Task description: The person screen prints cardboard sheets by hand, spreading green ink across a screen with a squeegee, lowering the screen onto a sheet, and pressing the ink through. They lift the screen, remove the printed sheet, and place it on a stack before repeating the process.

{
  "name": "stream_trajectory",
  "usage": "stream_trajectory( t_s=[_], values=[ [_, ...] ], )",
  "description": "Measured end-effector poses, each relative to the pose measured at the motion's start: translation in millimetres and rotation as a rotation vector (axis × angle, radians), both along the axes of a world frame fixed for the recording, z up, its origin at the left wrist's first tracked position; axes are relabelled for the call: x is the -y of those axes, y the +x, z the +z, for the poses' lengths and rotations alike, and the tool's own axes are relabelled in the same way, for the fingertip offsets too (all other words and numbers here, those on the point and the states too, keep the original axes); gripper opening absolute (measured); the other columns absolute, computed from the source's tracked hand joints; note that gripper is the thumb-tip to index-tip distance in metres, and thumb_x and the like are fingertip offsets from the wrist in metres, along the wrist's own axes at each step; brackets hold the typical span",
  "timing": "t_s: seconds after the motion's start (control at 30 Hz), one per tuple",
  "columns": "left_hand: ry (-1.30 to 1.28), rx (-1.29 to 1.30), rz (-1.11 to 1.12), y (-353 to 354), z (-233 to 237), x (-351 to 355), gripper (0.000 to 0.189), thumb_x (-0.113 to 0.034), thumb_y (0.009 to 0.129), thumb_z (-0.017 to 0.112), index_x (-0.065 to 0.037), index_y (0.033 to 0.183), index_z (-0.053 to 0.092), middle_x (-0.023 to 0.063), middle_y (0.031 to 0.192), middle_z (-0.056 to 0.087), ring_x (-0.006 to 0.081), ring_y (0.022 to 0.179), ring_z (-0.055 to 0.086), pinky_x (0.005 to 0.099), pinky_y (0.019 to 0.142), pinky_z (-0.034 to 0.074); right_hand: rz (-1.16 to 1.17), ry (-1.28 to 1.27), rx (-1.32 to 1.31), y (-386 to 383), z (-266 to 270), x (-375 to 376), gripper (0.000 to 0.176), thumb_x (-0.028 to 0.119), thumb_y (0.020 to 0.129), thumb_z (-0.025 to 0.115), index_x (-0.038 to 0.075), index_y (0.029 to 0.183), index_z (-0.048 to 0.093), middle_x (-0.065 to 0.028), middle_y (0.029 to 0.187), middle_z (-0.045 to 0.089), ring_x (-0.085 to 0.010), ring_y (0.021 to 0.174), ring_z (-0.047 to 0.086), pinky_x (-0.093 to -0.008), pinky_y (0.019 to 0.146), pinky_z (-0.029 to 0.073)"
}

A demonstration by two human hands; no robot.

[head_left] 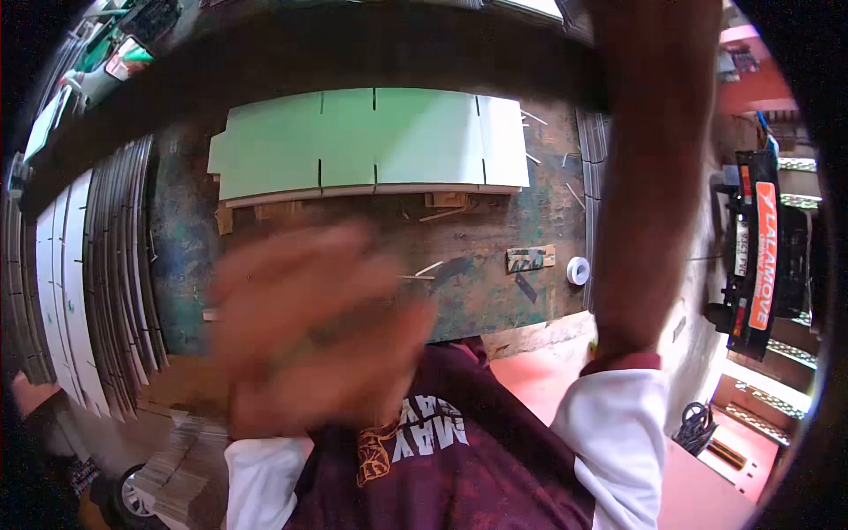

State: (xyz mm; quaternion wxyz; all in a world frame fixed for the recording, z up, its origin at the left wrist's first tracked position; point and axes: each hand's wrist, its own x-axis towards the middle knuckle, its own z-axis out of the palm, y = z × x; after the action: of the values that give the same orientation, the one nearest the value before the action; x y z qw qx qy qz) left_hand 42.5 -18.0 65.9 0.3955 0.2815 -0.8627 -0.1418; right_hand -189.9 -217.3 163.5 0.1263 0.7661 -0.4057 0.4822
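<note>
My left hand (pixel 322 322) is raised close to the camera and smeared by motion, so its fingers and anything in them cannot be made out. Beyond it on the worktable (pixel 477 305) lies a stack of flat white slotted cardboard sheets (pixel 424 141), with no visible contact between them. My right arm (pixel 649 203) reaches up past the top of the view, and the hand at its end is out of frame. A dark, blurred curved band (pixel 353 49) crosses in front of the table's far side.
A white tape roll (pixel 578 270) and a striped cardboard scrap (pixel 530 257) lie on the table's right, among thin offcuts. Upright stacks of flat cardboard (pixel 119 265) stand at the left. A black object with an orange LALAMOVE label (pixel 762 256) is at far right.
</note>
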Motion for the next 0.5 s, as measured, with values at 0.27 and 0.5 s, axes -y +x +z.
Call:
stream_trajectory(
  t_s=[0.27, 0.5],
  values=[
    [-0.421, -0.318, 0.788, 2.3, -32.7, 13.4, 0.056, -0.036, 0.109, 0.038, 0.013, 0.135, 0.051, 0.0272, 0.134, 0.058, 0.0376, 0.132, 0.052, 0.0488, 0.114, 0.039, -0.015, -0.024, 0.098, 20.5, -74.3, -123.6, 0.024, 0.018, 0.082, 0.089, 0.002, 0.092, 0.074, 0.0003, 0.077, 0.071, -0.0027, 0.067, 0.059, -0.0201, 0.064, 0.049],
    [-0.183, -0.093, 0.798, -2.4, -44.2, -14.2, 0.035, -0.022, 0.098, 0.06, 0.002, 0.125, 0.062, 0.0188, 0.126, 0.062, 0.04, 0.126, 0.055, 0.0508, 0.111, 0.041, -0.103, 0.162, 0.552, 21.6, -115.4, -149.4, 0.034, 0.028, 0.077, 0.092, 0.005, 0.091, 0.072, -0.0069, 0.081, 0.071, -0.0154, 0.07, 0.066, -0.0306, 0.064, 0.052]
  ],
)
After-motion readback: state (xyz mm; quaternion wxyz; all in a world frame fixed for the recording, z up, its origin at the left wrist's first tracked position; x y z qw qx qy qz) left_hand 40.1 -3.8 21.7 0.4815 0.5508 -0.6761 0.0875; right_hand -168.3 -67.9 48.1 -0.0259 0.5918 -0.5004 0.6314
